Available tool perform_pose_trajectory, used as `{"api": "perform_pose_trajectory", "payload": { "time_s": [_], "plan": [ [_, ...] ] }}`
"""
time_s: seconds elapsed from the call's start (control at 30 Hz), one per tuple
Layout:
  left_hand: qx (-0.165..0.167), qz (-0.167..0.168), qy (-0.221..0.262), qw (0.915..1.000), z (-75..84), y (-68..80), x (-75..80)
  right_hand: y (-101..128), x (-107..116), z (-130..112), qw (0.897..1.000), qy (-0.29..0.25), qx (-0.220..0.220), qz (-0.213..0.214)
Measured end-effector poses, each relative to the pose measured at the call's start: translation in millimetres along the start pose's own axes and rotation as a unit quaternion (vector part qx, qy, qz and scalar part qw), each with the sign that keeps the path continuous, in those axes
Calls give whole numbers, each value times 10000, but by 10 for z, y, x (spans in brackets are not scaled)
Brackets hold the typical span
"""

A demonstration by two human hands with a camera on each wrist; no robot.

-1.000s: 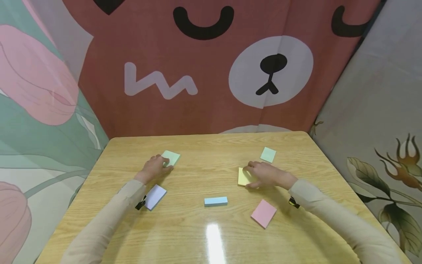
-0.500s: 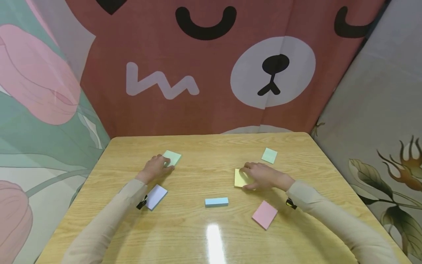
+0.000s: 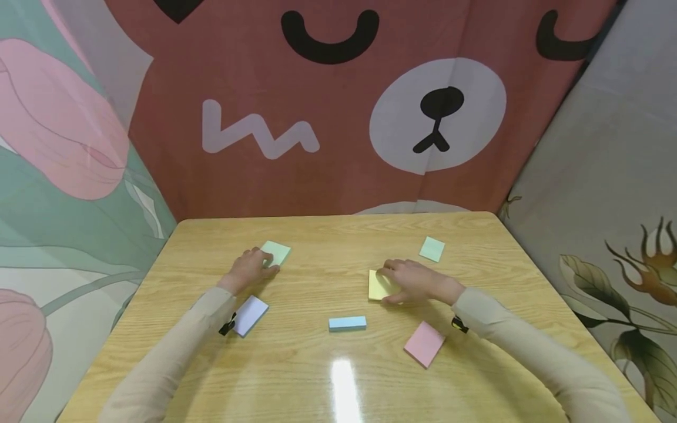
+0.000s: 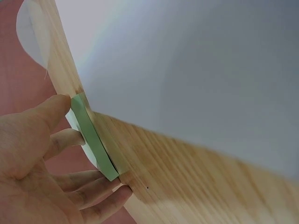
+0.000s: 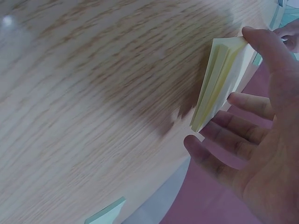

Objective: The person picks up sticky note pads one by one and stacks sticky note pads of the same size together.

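At the far left of the table, my left hand [image 3: 245, 271] holds a green sticky note pad [image 3: 277, 252] between thumb and fingertips. The left wrist view shows the thumb at one end of this green pad [image 4: 96, 140] and fingers at the other. My right hand [image 3: 415, 281] grips a yellow sticky note pad [image 3: 379, 286] right of the middle. Seen from the right wrist, thumb and fingers span the yellow pad [image 5: 217, 84], whose layered edge faces the camera. Whether it touches the table is hard to tell.
A purple pad [image 3: 251, 316] lies beside the left wrist, a blue pad [image 3: 347, 324] near the middle. The pink pad [image 3: 425, 345] is nearer the front right, and a second, light green pad [image 3: 432, 249] lies behind the right hand. Printed cloth [image 3: 328, 188] hangs behind the table [image 3: 328, 252].
My right hand has moved a little to the left, taking the yellow pad along. The left hand and its green pad have stayed in place.
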State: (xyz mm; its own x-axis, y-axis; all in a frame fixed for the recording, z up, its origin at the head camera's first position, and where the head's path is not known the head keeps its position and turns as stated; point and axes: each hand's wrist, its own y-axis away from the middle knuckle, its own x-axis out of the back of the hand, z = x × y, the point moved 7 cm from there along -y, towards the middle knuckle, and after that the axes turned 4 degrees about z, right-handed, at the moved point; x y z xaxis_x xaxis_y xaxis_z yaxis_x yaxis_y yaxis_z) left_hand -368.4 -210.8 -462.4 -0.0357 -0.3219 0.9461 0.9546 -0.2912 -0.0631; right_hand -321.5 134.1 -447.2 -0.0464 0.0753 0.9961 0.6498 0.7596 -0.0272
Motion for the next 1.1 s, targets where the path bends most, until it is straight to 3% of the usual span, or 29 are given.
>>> {"api": "perform_pose_trajectory", "payload": {
  "time_s": [0.4,0.77,1.1],
  "plan": [
    [-134,25,-26,9999,33,-7,15,-77,20,-48,9999,52,57,-88],
    [63,-72,42,9999,5,-4,-5,-199,56,-150,9995,143,254,-74],
    [-6,-12,29,10000,8,-7,14,-310,-3,-242,9984,245,488,-173]
  ]
}}
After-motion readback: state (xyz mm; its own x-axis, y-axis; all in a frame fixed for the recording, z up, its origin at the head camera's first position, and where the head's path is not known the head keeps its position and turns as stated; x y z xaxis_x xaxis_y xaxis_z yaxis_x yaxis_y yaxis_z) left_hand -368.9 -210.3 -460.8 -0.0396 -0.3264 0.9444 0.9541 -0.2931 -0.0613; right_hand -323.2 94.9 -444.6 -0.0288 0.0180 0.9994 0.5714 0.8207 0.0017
